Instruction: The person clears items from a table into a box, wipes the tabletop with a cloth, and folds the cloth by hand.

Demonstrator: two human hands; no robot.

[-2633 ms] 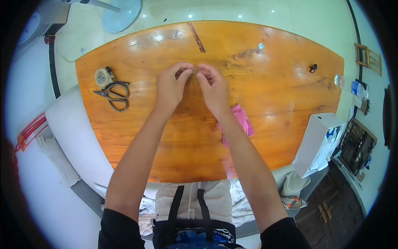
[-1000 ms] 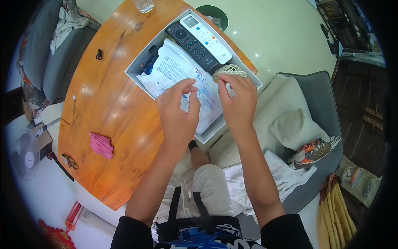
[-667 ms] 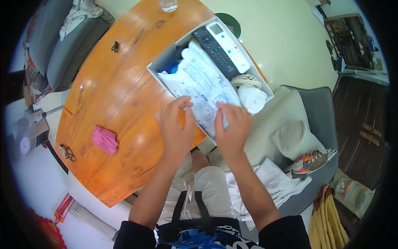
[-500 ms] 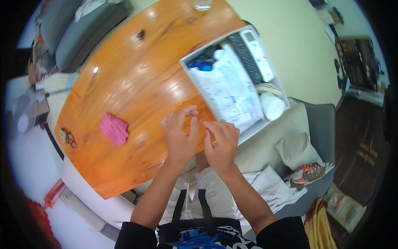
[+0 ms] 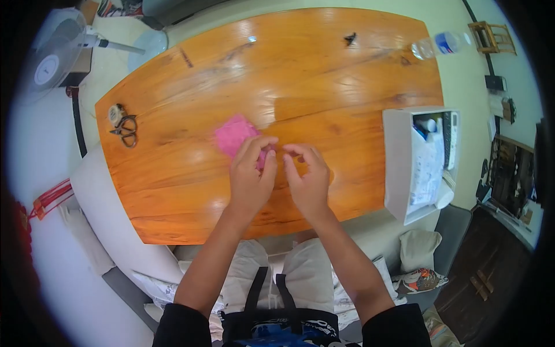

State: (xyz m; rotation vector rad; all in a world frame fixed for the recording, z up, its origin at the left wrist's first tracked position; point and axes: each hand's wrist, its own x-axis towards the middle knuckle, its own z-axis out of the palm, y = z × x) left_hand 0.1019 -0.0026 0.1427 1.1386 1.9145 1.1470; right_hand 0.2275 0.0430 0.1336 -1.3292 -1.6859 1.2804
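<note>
Swung from white box (image 5: pixel 398 168) to pink cloth (image 5: pixel 233 134) — likely light, limp, best pinched mid-fold — your left hand (image 5: pixel 251 173) and right hand (image 5: pixel 309 180) gape, apparently empty.

The counter (image 5: pixel 191 115) is of orange-brown wood, its grain and knots showing under a smooth, glossy coat that throws back bright highlights. The pink cloth (image 5: pixel 231 133) on it looks soft, matt and creased. The scissors (image 5: pixel 124 134) seem to be dark metal, with a dull finish. The bottle (image 5: pixel 426 49) is clear, shiny plastic with a printed label. The white box (image 5: pixel 398 173) has smooth, low-sheen walls, perhaps cardboard; in it lie crinkled white paper or film (image 5: pixel 424 168) and a dark plastic remote (image 5: pixel 447 139). The fan base (image 5: pixel 149 52) appears to be smooth, pale plastic, and the shorts (image 5: pixel 245 269) are matt, wrinkled fabric.
</note>
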